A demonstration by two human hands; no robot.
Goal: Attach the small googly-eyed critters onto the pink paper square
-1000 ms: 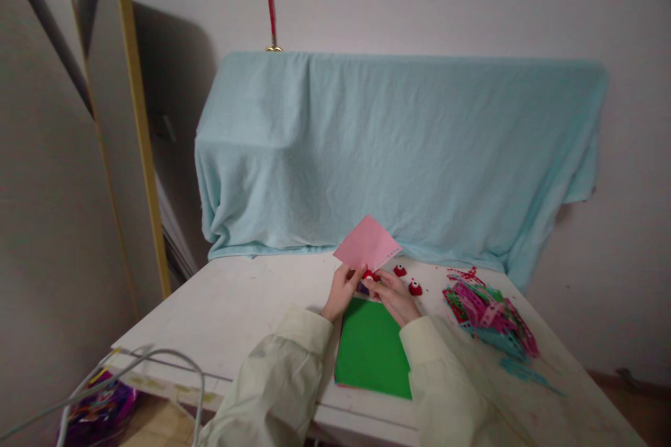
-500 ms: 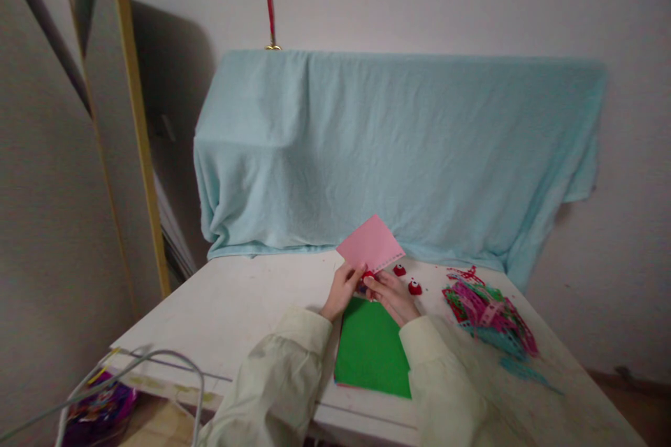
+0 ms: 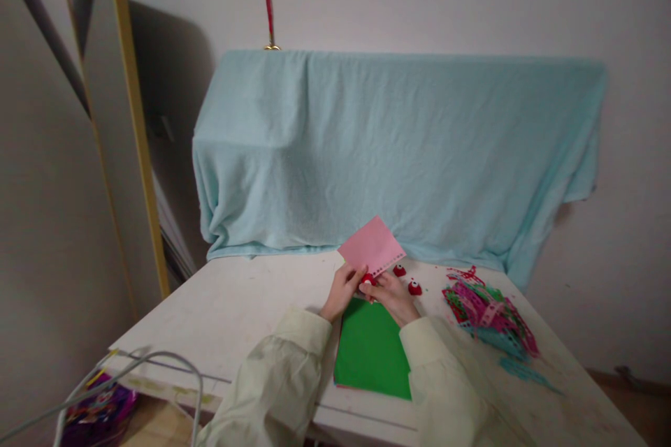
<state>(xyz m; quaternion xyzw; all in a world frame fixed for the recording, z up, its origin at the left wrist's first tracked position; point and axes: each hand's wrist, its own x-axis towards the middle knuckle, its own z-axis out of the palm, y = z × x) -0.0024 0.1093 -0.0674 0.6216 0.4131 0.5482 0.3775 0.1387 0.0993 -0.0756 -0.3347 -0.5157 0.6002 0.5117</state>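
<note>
Fingers of the left hand [image 3: 343, 290] are pinched narrow on the lower left edge of a pink rectangular paper sheet [image 3: 371, 246], tilted up above the far middle of the white table [image 3: 231, 307]; the right hand [image 3: 394, 295] is curled closed over a small red punch [image 3: 368, 279] clamped on that sheet's lower edge. Just below the hands lies a green paper stack [image 3: 371, 353], with two more small red punches [image 3: 407, 279] just right of the hands and a heap of pink, green and blue paper offcuts [image 3: 490, 314] further right. Punch detail is too small to make out, right fingertips are partly hidden, and both pale sleeves are cut off at the bottom edge.
</note>
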